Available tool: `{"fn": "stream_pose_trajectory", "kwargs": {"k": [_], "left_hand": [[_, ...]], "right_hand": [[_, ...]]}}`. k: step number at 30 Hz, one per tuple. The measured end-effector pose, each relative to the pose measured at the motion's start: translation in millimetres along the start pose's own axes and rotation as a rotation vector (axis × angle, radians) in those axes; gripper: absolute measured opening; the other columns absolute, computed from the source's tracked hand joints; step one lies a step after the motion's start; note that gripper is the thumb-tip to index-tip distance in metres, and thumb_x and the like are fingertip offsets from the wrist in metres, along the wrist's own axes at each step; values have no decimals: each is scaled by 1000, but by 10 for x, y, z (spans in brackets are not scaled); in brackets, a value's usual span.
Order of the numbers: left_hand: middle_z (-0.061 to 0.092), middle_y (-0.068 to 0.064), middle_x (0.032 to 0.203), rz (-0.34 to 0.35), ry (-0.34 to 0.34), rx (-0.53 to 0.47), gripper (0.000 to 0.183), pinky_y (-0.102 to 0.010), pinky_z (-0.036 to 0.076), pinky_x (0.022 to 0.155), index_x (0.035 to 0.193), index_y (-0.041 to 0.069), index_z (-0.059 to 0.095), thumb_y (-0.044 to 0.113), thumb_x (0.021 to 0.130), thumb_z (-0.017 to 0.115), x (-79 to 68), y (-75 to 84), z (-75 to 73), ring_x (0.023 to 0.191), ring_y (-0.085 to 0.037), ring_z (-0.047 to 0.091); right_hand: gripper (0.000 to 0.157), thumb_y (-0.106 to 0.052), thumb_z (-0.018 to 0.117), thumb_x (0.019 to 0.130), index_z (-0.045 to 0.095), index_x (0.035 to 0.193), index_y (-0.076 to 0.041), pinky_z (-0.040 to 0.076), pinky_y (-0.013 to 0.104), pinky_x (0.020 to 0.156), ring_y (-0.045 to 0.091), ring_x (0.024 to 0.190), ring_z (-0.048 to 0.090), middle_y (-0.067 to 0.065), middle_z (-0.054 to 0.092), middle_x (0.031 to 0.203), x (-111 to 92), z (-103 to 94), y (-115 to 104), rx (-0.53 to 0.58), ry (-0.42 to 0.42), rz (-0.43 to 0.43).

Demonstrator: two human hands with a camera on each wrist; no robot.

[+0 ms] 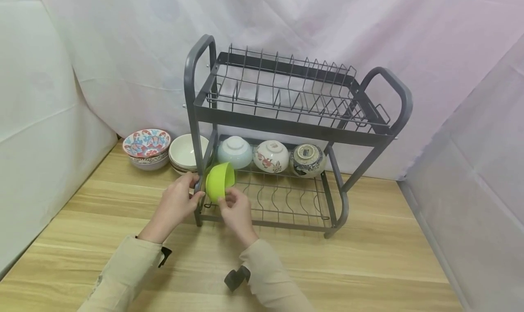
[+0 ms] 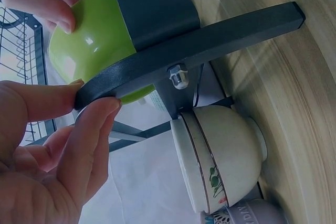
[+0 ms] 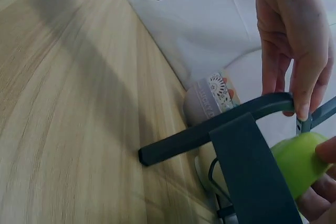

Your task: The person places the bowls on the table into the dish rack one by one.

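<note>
A lime-green bowl (image 1: 215,184) is tilted on its side at the left end of the lower tier of a dark metal dish rack (image 1: 286,125). My right hand (image 1: 238,212) grips it by the rim, thumb on the near side. With thumb and fingers, my left hand (image 1: 177,203) pinches the rack's curved lower-left frame bar (image 2: 157,64). Behind the green bowl, three bowls sit upside down in a row: a light blue bowl (image 1: 235,155), a white floral bowl (image 1: 271,158) and a dark patterned bowl (image 1: 309,162).
Left of the rack, on the wooden table (image 1: 368,266), stand stacked white bowls (image 1: 184,152) and a stack topped by a red-and-blue patterned bowl (image 1: 146,143). The rack's upper tier has upright wire dividers (image 1: 278,100). Pale cloth (image 1: 135,52) hangs behind.
</note>
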State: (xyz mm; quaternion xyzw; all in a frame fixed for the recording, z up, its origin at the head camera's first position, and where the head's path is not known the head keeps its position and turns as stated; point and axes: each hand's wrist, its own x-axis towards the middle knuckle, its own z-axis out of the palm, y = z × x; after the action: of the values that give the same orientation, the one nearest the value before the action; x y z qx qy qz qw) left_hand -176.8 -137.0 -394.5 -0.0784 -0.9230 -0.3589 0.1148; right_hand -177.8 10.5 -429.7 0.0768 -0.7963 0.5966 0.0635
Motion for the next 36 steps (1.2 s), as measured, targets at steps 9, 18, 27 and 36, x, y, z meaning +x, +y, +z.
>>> {"fn": "stream_pose_trajectory", "kwargs": {"k": [9, 18, 27, 36], "left_hand": [[60, -21, 91, -9, -9, 3, 30, -36, 54, 61, 103, -6, 52, -1, 78, 66, 5, 8, -17, 72, -32, 64], [60, -22, 91, 1, -7, 9, 30, -37, 54, 61, 103, -7, 52, -1, 78, 66, 17, 8, -10, 70, -31, 65], [59, -21, 90, 6, 5, 7, 30, -37, 54, 61, 103, -7, 51, -1, 77, 66, 0, 8, -16, 70, -31, 64], [59, -20, 90, -3, -6, 7, 29, -36, 54, 60, 103, -6, 51, -1, 78, 66, -4, 16, -9, 71, -31, 65]], "right_hand": [[44, -8, 64, 81, 51, 122, 0, 39, 41, 98, 27, 116, 50, 14, 55, 124, -68, -226, -40, -86, -119, -62], [46, -6, 61, 84, 45, 126, 4, 38, 38, 98, 29, 119, 47, 16, 49, 130, -335, -879, -81, -97, -64, -270], [49, 18, 49, 78, 37, 125, 13, 39, 23, 96, 15, 113, 50, 9, 53, 122, -244, -1743, -206, 119, 229, -547], [37, 1, 50, 86, 50, 123, -3, 44, 21, 85, 13, 102, 52, 2, 53, 113, 126, -2428, -320, -65, 732, -347]]}}
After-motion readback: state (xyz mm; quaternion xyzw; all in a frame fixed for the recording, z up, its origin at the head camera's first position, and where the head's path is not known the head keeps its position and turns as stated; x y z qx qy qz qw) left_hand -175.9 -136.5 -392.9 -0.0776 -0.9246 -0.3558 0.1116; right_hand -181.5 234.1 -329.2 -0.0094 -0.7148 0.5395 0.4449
